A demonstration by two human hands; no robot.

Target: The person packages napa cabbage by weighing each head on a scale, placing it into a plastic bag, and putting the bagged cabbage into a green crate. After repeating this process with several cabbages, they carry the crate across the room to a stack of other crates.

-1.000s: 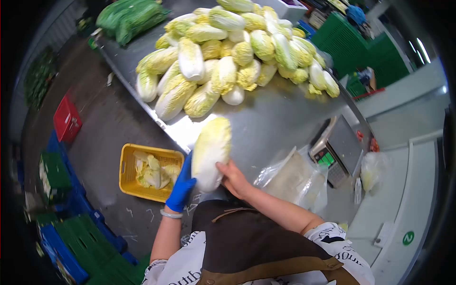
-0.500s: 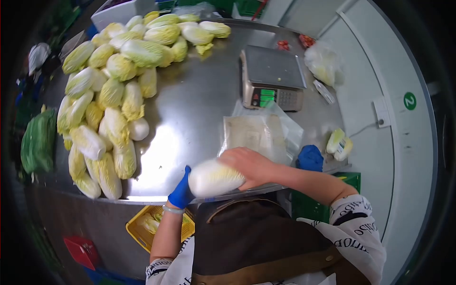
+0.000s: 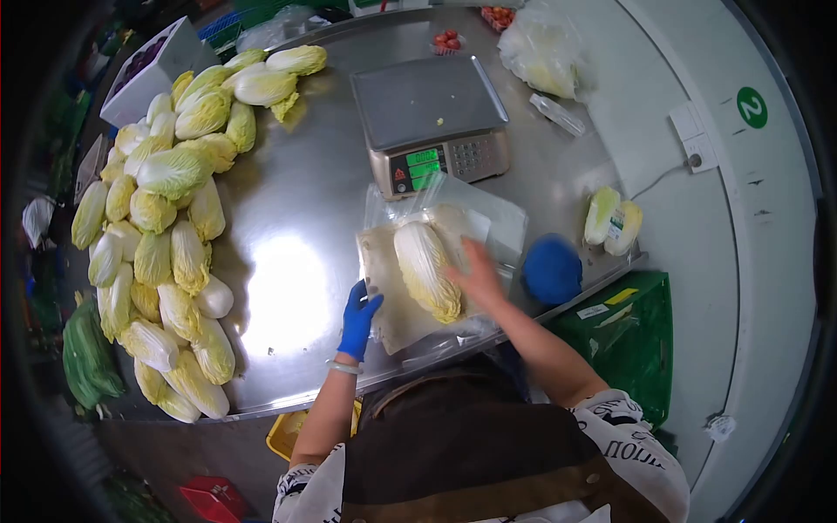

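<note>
One pale napa cabbage [image 3: 425, 268] lies on a stack of clear plastic bags [image 3: 390, 322] at the table's front edge. My left hand [image 3: 357, 321], in a blue glove, is at the left edge of the bags, with thumb and fingers apart; whether it touches the plastic is hard to tell. My bare right hand [image 3: 478, 275] is just right of the cabbage, its fingers spread and a little blurred. Behind the bags stands a scale [image 3: 429, 109] with a lit green display. A crumpled blue thing [image 3: 553, 269] sits to the right of the bags.
Many cabbages are heaped [image 3: 157, 253] on the left of the steel table [image 3: 305, 174]. Two wrapped cabbages [image 3: 613, 221] lie at the right edge. A plastic bag [image 3: 542, 52] and tomatoes [image 3: 447, 40] are at the back. A green crate [image 3: 641, 336] stands below right.
The cabbage has gone from my hands down onto the bags, now upright in view. My left hand has let go of it, and my right hand has come off it to the right. The view has shifted.
</note>
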